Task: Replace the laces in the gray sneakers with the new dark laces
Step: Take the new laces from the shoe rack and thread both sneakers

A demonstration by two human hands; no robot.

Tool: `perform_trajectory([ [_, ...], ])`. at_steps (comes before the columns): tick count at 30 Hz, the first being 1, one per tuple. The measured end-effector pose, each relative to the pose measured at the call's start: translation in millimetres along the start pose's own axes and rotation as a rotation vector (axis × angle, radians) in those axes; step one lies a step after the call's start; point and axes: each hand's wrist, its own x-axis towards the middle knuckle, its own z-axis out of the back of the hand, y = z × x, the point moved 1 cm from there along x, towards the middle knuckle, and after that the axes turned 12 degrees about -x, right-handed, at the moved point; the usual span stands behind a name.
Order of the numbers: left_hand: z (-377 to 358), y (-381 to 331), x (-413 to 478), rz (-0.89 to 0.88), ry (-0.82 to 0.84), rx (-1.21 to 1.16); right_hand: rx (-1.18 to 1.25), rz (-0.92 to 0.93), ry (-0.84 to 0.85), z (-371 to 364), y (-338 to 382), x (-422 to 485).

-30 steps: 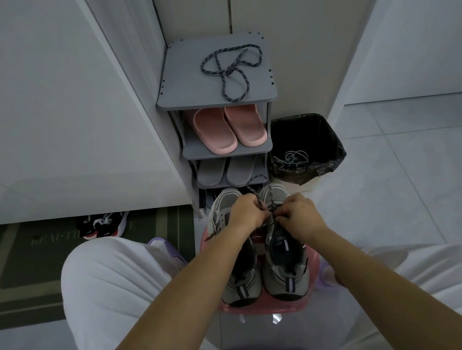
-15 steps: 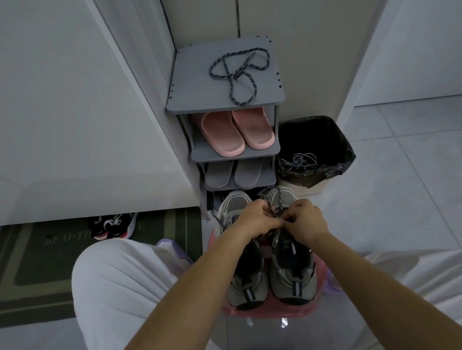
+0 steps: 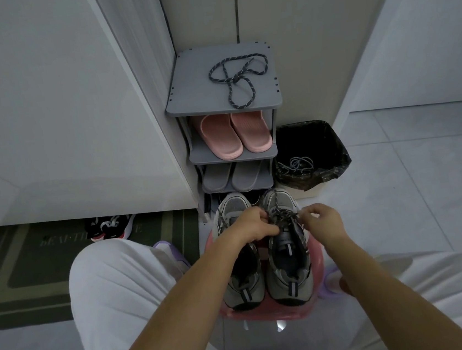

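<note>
Two gray sneakers stand side by side on a pink stool (image 3: 294, 313) between my knees. The right sneaker (image 3: 289, 269) has a dark speckled lace (image 3: 284, 212) threaded across its top. My left hand (image 3: 254, 225) pinches that lace at the middle of the shoe. My right hand (image 3: 323, 220) pinches the lace's other end and holds it out to the right. The left sneaker (image 3: 243, 282) lies partly under my left wrist. A second dark lace (image 3: 237, 79) lies looped on top of the gray shoe rack (image 3: 187, 105).
The rack holds pink slippers (image 3: 234, 135) and gray slippers (image 3: 231, 176) below. A black-lined bin (image 3: 333, 146) to its right contains pale old laces (image 3: 295, 164). Black-and-red shoes (image 3: 109, 227) sit on a dark doormat (image 3: 19, 273) at the left. White walls flank the rack.
My right hand has moved out to the right, drawing the lace away from my left hand. The view has shifted slightly, so the rack sits further right in the frame.
</note>
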Motion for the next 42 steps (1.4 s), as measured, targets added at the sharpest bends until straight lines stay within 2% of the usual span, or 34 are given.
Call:
perform_trajectory([
  [3,1,3,0,0.002,-0.007,-0.008,0.330,-0.193,-0.056,20,-18,2],
  [7,0,3,0,0.001,0.006,-0.030,0.387,-0.310,-0.181,51,-42,4],
  [10,-1,3,-1,-0.018,-0.025,-0.022,0.151,-0.312,-0.146,56,-49,8],
  [13,-2,2,-3,-0.033,-0.045,-0.015,-0.310,-0.216,-0.004,51,-39,9],
  [15,-3,2,-4,-0.049,-0.052,-0.023,-0.506,-0.092,-0.024,45,-26,7],
  [18,-3,2,-6,-0.061,-0.057,-0.023,-0.491,0.193,-0.082,29,3,0],
  [21,-3,2,-7,-0.053,-0.054,-0.028,-0.704,0.414,0.005,6,26,-4],
  [24,-3,3,-6,-0.054,-0.060,-0.036,-0.968,0.390,0.084,-12,37,-3],
  [26,-2,3,-6,-0.054,-0.059,-0.039,-1.031,0.324,0.090,-17,37,-2],
  [29,-1,3,-6,-0.044,-0.059,-0.044,-1.003,0.292,0.071,-13,34,-1],
  [34,1,5,-4,-0.039,-0.054,-0.031,-0.800,0.251,-0.008,8,28,-2],
  [42,-1,8,-3,-0.085,-0.020,-0.047,-0.716,0.081,-0.082,43,-8,2],
])
